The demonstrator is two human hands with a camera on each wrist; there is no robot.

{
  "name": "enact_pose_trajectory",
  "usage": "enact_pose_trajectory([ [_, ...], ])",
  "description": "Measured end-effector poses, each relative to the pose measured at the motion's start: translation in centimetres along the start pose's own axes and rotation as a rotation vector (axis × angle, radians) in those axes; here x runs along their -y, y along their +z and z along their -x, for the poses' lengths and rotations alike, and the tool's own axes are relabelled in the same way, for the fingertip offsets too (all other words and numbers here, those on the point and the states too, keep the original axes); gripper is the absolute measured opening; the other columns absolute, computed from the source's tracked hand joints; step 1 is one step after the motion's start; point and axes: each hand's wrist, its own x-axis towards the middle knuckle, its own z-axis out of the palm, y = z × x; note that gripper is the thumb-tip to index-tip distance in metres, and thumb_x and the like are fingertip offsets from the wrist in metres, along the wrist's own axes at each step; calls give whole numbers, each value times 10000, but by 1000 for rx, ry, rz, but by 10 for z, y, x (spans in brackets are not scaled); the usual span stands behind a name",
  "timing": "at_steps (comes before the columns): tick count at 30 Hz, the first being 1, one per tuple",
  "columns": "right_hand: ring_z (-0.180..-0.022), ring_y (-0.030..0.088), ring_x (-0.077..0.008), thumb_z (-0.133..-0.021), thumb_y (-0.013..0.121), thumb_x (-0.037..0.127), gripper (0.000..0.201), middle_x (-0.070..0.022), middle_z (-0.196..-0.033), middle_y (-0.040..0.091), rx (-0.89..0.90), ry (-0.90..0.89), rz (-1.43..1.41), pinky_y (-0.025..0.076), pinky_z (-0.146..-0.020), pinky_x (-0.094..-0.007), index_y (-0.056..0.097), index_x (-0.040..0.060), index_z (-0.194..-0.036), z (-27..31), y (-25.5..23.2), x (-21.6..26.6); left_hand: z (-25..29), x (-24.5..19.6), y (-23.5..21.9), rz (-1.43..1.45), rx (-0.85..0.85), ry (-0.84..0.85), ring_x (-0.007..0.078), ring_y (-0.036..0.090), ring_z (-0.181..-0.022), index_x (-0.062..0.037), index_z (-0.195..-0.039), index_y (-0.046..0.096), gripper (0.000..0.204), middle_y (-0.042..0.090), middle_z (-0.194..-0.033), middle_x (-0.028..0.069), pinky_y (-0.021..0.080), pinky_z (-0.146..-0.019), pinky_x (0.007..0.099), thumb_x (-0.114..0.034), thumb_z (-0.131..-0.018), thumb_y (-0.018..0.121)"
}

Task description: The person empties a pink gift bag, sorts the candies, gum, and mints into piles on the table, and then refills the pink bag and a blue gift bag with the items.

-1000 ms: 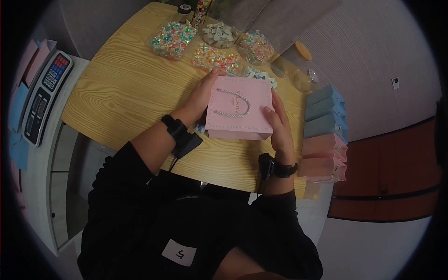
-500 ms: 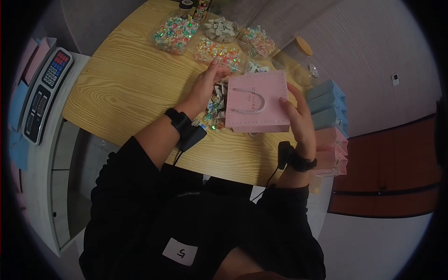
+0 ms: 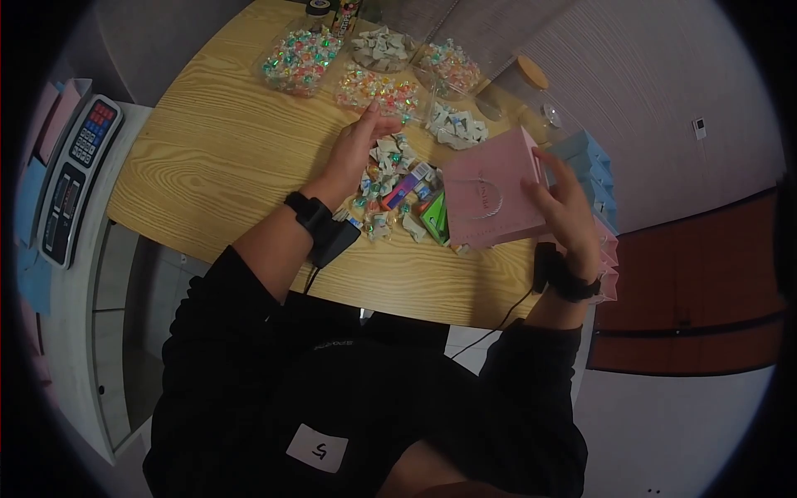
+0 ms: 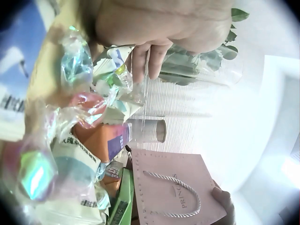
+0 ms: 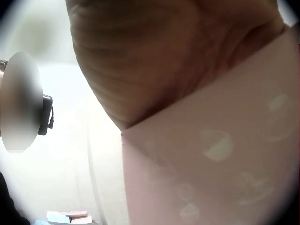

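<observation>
The right hand (image 3: 564, 207) grips a pink paper bag (image 3: 490, 183) with a rope handle, thumb on its front face and fingers behind its edge. The right wrist view has the palm (image 5: 164, 56) against the bag's pink side (image 5: 211, 154). Beside the bag lies a pile of wrapped sweets (image 3: 386, 178) with an orange-and-purple box (image 3: 407, 186) and a green box (image 3: 434, 217). The left hand (image 3: 353, 158) rests at the pile's left edge, fingers extended; in the left wrist view it (image 4: 164, 23) is over the sweets (image 4: 77, 70), holding nothing visible.
Clear tubs of sweets (image 3: 300, 62) stand along the table's back, with a cork-lidded jar (image 3: 519, 87) to their right. Blue bags (image 3: 585, 166) and pink bags line the right edge. At far left, a scale (image 3: 79, 178) sits on a white counter.
The right hand has moved the pink bag rightward and tilted it, uncovering the sweets and boxes. The left hand has let go of the bag and stays on the left side.
</observation>
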Motion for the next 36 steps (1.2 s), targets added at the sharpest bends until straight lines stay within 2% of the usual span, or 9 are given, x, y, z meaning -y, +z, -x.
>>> enact_pose_trajectory([
  [4,-1027,638,-288,-828,654,324,579,-144,-1306,537,-7,32,106,513,-843,-360,536,51,-1325,9,-14,17,-1,-3,-2,-24,-2,-20,220,556,-1176,0,-1164,628,681,644,-1188,132,350,-1061,364,-577,-1013,299],
  [6,-1079,628,-304,-821,652,332,582,-147,-1346,522,-76,-112,190,519,-856,-381,538,52,-1318,10,-17,14,-1,-4,-3,-31,-3,-31,210,559,-1170,-8,-1157,633,667,647,-1181,124,353,-1054,360,-571,-1015,303],
  [16,-1084,638,-315,-799,677,340,582,-120,-1395,501,-111,-295,340,555,-838,-401,554,90,-1310,24,-33,46,-1,-6,-3,-9,-13,-49,186,576,-1126,-32,-1124,652,598,670,-1132,100,366,-1017,338,-542,-1012,362],
  [19,-1102,630,-322,-788,691,318,591,-119,-1400,498,-137,-353,318,562,-834,-402,553,94,-1317,26,-31,50,-2,-5,-3,-8,-12,-49,183,580,-1112,-37,-1109,661,587,675,-1117,96,369,-1009,335,-540,-1010,374],
  [24,-1143,605,-312,-774,700,232,556,-141,-1397,493,-195,-505,12,558,-858,-406,585,89,-1299,23,-30,42,-2,-6,-4,-18,-16,-68,181,582,-1103,-41,-1097,668,567,677,-1106,94,371,-1003,332,-528,-1010,392],
  [28,-1169,587,-309,-760,695,187,528,-152,-1394,486,-146,-499,61,549,-888,-420,613,83,-1271,22,-24,46,-2,-6,-4,-25,-19,-83,182,582,-1101,-37,-1093,667,547,677,-1096,93,372,-1004,335,-515,-1009,413],
  [31,-1219,549,-312,-749,700,207,524,-127,-1372,519,-292,-493,-234,530,-917,-434,632,100,-1257,26,-25,49,-3,-5,-4,-16,-20,-69,182,584,-1092,-29,-1081,668,532,676,-1084,92,374,-1007,342,-496,-1011,423],
  [34,-1212,555,-294,-779,688,258,513,-137,-1369,524,-146,-454,-30,518,-935,-421,629,117,-1269,18,-19,44,-2,-2,-4,-18,-14,-59,185,589,-1075,-23,-1061,673,517,675,-1068,90,376,-1011,350,-476,-1016,427],
  [36,-1208,558,-289,-782,696,267,510,-136,-1365,531,-256,-484,-102,516,-934,-412,630,120,-1267,16,-18,37,-5,-1,-5,-22,-23,-49,188,592,-1065,-21,-1051,676,510,675,-1059,89,378,-1013,354,-466,-1018,428],
])
